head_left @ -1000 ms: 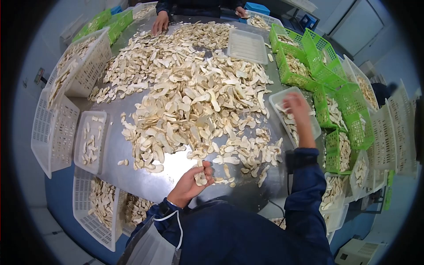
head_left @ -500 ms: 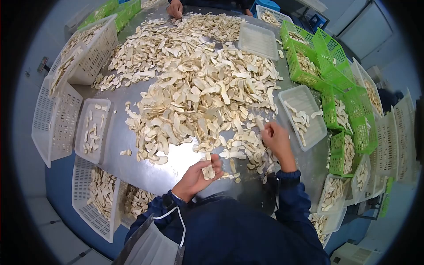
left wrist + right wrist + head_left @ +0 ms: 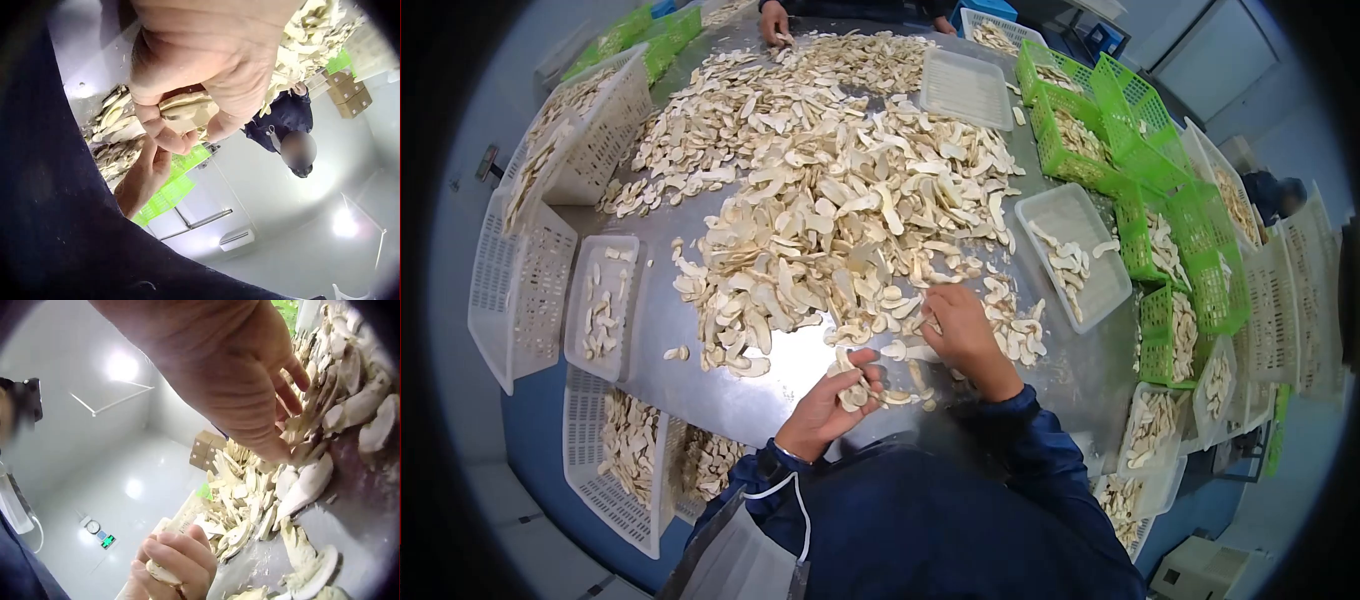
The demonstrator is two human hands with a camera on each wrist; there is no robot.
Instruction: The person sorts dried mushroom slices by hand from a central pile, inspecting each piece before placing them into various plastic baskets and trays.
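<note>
A big heap of pale mushroom slices (image 3: 840,190) covers the round steel table (image 3: 730,400). My left hand (image 3: 855,385) is at the near edge of the heap, its fingers curled round a small stack of slices (image 3: 187,111). My right hand (image 3: 928,318) reaches into the near right part of the heap. Its thumb and fingertips (image 3: 289,428) pinch a slice (image 3: 299,432) among the others. In the right wrist view my left hand (image 3: 178,562) shows low down, still gripping its slices. Both sleeves are dark blue.
A white tray (image 3: 1115,295) with a few slices lies to the right of my right hand. Green baskets (image 3: 1090,140) and white baskets (image 3: 1280,300) line the right side. White baskets (image 3: 520,290) and a flat tray (image 3: 580,330) stand on the left. Another person's hand (image 3: 775,20) works at the far edge.
My right hand came back from the white tray on the right and went down into the heap near my left hand. The left hand stayed put with its slices.
</note>
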